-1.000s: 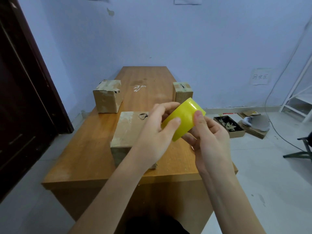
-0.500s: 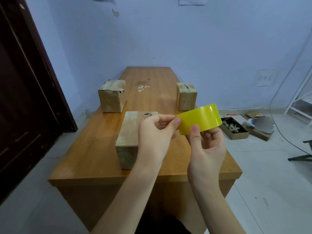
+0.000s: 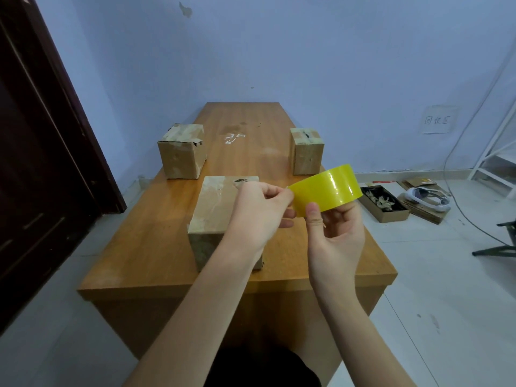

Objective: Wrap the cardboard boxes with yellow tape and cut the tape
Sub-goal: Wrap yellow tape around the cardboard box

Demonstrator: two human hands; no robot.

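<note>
1. Above the near end of the desk (image 3: 156, 247): yellow tape roll (image 3: 326, 192), held in the air.
2. Right hand (image 3: 335, 233): grip curled round the roll, thumb on its outer face.
3. Left hand (image 3: 259, 213): grip pinching the roll's left edge.
4. Below the hands: near cardboard box (image 3: 215, 216); two more boxes far left (image 3: 181, 152) and far right (image 3: 307, 152).

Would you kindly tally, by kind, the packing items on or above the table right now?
Cardboard boxes: 3, namely the near box, the far left box and the far right box, all resting on the table.
Yellow tape rolls: 1, the tape roll, held above the table by the right hand and pinched by the left hand.
Total: 4
</note>
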